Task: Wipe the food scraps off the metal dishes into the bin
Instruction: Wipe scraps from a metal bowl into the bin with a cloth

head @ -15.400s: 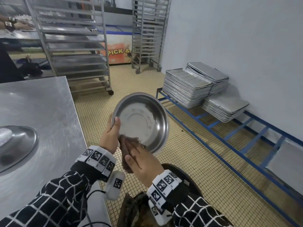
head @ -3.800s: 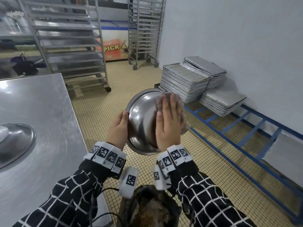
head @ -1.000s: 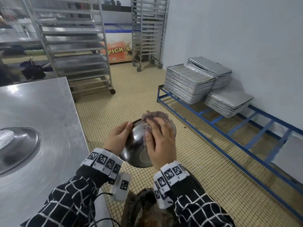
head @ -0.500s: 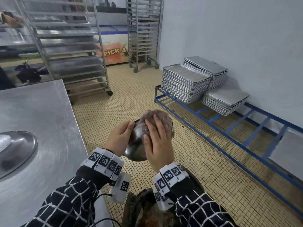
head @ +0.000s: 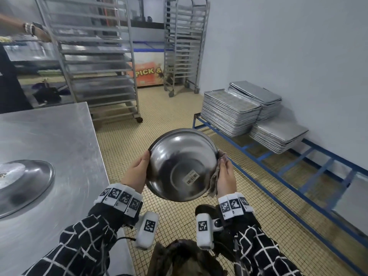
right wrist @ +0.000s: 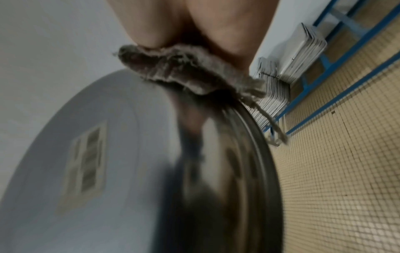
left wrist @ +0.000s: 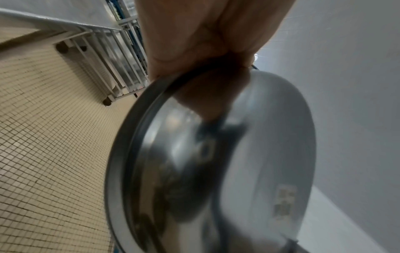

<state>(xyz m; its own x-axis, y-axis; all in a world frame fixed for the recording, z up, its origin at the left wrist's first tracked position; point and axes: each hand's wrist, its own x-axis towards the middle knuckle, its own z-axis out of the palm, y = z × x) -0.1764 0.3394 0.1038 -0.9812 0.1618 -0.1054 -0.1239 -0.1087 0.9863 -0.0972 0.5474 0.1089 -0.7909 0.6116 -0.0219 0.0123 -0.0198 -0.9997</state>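
I hold a round metal bowl [head: 182,166] up over the floor, its underside with a barcode sticker turned toward me. My left hand [head: 137,170] grips its left rim, thumb on the near face. At the right rim my right hand [head: 225,176] pinches a frayed brown cloth [head: 213,185] against the edge. The left wrist view shows the left hand [left wrist: 205,34] clamped on the bowl [left wrist: 238,162]. The right wrist view shows the cloth [right wrist: 184,68] bunched under my right hand [right wrist: 194,20] on the bowl [right wrist: 129,171]. A dark bin [head: 183,259] sits below my wrists.
A steel table [head: 49,132] is at my left, with another metal dish [head: 25,180] upside down on it. Stacks of baking trays [head: 229,112] rest on a low blue frame [head: 278,176] at the right. Wheeled racks [head: 95,62] stand behind. Another person's arm [head: 23,30] shows far left.
The bowl has swung round so its sticker side faces me. My right hand has slid with the cloth from the bowl's back to its right rim.
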